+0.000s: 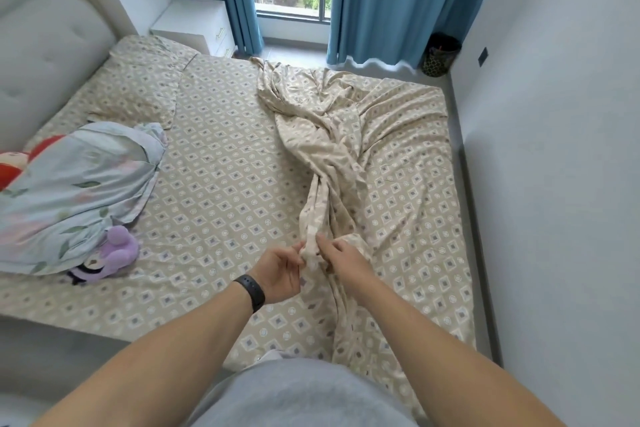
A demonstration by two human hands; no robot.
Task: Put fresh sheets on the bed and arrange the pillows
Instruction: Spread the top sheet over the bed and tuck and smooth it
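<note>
Both hands, left hand (282,272) and right hand (346,262), pinch the bunched, twisted beige sheet (332,156).

Thin woven cloth on the bed sheet (221,184), matt, beige with a printed diamond pattern, lying mostly smooth. Same printed cloth on the bunched cover (332,149) at the centre right of the frame, soft, deeply creased, twisted into a rope-like fold. Matching cloth on the pillow (145,83) in the upper left. Pale blue floral cloth on the pillowcase (76,191) at the left, slightly shiny and wrinkled. Fuzzy plush on the purple toy (117,250). Padded, tufted headboard (41,45), smooth, faintly glossy like leather. Heavy matt blue cloth on the curtains (398,0). Smooth painted white on the nightstand (194,21). Matt black band, rubbery looking, on the wristband (254,291).
</note>
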